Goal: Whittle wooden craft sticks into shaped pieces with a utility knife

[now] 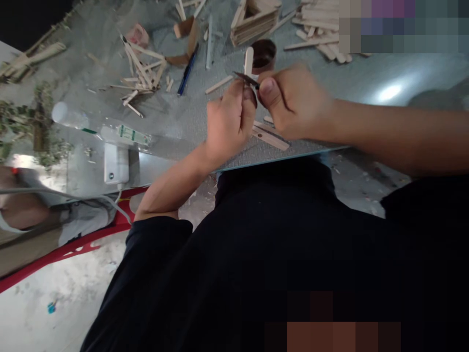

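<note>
My left hand (229, 117) is closed around a flat wooden craft stick (249, 59), whose rounded end points up past the fingers. Pinched in my right hand (298, 105), slightly blurred, is a small dark blade (244, 77). It lies across the stick, close to my left thumb and fingertips; the grip hides its other end. Both hands are above the table near its front edge. Just behind them sits a brown round roll or cup (264, 54). Beneath my right hand lie a few loose wooden sticks (273, 139), partly covered.
Stacked sticks form a triangular frame (255, 27), left of a stick pile (322, 29). Leftward lie a blue pen-like tool (188, 71), bent brown cardboard (190, 41), stick scraps (142, 71), a clear bottle (110, 131) and a cabled white power bank (116, 164). Another person's arm (22, 208) shows at left.
</note>
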